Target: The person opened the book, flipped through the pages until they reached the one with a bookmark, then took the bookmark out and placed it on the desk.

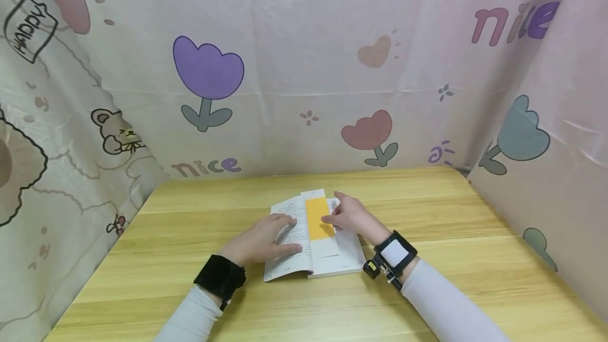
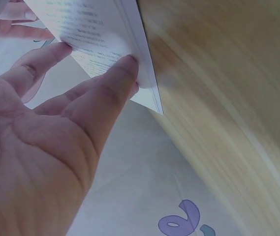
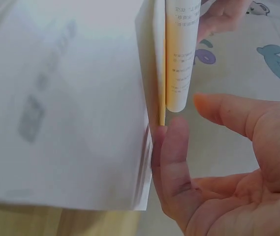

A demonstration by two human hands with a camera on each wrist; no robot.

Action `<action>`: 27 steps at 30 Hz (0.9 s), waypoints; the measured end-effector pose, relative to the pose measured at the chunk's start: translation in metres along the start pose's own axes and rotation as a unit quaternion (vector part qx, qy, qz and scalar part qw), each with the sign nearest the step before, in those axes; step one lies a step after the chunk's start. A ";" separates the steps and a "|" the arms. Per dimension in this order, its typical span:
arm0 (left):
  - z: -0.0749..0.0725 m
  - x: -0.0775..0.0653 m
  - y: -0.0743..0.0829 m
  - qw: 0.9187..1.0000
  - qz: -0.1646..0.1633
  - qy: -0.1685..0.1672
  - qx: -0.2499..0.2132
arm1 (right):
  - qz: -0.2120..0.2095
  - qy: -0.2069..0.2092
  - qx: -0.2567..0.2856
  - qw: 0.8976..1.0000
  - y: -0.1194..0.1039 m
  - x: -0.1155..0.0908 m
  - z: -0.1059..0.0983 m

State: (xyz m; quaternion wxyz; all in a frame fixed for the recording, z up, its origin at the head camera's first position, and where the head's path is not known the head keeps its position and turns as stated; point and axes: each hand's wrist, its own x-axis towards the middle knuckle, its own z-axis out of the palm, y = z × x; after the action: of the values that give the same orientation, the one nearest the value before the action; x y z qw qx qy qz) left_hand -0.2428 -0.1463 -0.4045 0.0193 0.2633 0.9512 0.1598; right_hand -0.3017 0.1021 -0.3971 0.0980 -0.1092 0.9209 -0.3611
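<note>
An opened book (image 1: 290, 249) lies on the wooden table with printed pages showing. Along its middle, over the right page, lies a white bookmark-like card (image 1: 325, 248) with an orange-yellow panel. My left hand (image 1: 258, 239) rests on the left page, fingers spread; in the left wrist view its fingertips (image 2: 125, 66) press the printed paper. From the right, my right hand (image 1: 353, 215) reaches over the right page, and one finger touches the card's right edge. The right wrist view shows its fingers (image 3: 175, 152) fairly straight against the paper edges, with the thumb apart.
The yellow wood-grain table (image 1: 199, 226) spreads around the book. A patterned cloth (image 1: 294, 67) with flowers and lettering hangs behind it and on both sides. Black straps with small devices (image 1: 395, 253) sit on both wrists.
</note>
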 end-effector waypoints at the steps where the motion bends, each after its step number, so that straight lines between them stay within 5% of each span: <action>1: 0.000 0.000 0.000 1.000 0.000 0.000 0.000 | 0.004 0.000 0.006 1.000 0.000 0.001 0.001; 27: 0.000 -0.001 0.002 1.000 -0.012 -0.005 -0.001 | 0.022 -0.009 0.112 0.993 0.003 0.011 0.000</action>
State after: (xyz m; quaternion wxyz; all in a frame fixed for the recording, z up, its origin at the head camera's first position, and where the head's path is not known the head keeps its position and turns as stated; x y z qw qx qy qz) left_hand -0.2410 -0.1456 -0.4042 0.0265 0.2523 0.9541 0.1595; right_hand -0.3121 0.1010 -0.4000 0.1255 -0.0807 0.8757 -0.4592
